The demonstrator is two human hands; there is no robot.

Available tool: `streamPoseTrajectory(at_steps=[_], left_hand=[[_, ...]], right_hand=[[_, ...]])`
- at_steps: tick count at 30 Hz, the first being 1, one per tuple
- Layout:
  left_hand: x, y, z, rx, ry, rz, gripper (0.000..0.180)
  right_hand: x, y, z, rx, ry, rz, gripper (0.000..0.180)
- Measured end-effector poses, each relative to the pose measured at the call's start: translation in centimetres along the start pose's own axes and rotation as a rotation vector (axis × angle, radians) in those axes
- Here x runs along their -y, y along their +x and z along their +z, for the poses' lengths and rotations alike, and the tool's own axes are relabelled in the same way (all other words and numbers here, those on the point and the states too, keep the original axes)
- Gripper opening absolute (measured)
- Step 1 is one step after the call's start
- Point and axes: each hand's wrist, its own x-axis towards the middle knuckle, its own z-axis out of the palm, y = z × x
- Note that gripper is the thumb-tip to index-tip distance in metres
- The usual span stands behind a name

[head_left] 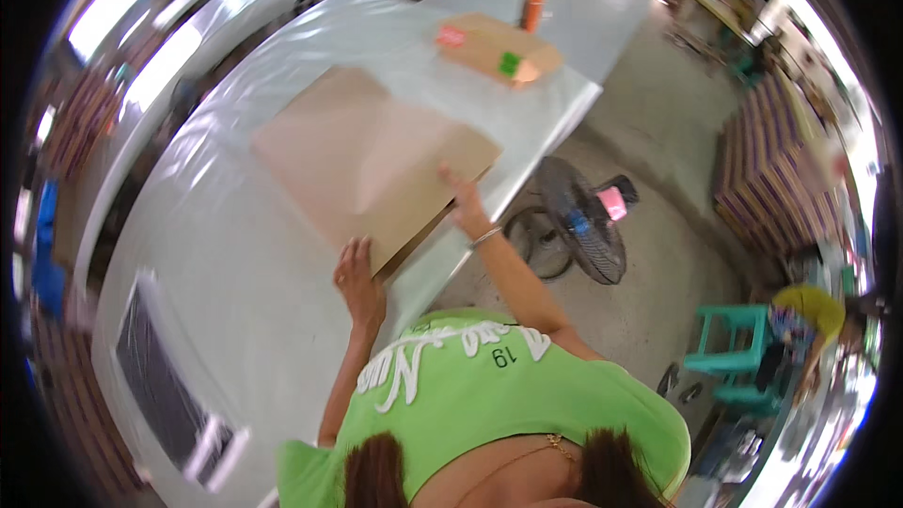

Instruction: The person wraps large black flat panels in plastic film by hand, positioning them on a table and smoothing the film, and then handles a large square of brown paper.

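Brown cardboard, a stack of flat sheets, lies on the pale counter at its near edge. The left hand grips the stack's near corner, fingers curled onto it; the right hand presses its right edge. Squaring looks underway, not finished. Farther right stands a floor fan.

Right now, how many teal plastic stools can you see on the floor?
2. One teal stool stands on the floor at right, beyond the table edge; a second teal stool sits just below it, partly cut off. Others may be hidden in the clutter nearby.
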Motion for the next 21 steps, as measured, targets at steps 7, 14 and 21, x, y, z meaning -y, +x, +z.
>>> streamPoseTrajectory(at_steps=[7, 14, 21], left_hand=[[4.7, -3.0, -6.0, -0.061, -0.504, -0.173, 0.056], [12.1, -3.9, -17.7, -0.235, -1.45, -0.412, 0.079], [19.2, -10.0, -26.7, -0.298, -1.916, -0.6, 0.096]], right_hand=[[3.0, -8.1, 14.9, 0.311, -0.441, -0.136, 0.027], [-3.1, -16.2, 23.1, 0.895, -1.126, -0.534, 0.032], [-14.5, -24.6, 23.2, 1.025, -1.359, -0.717, 0.055]])
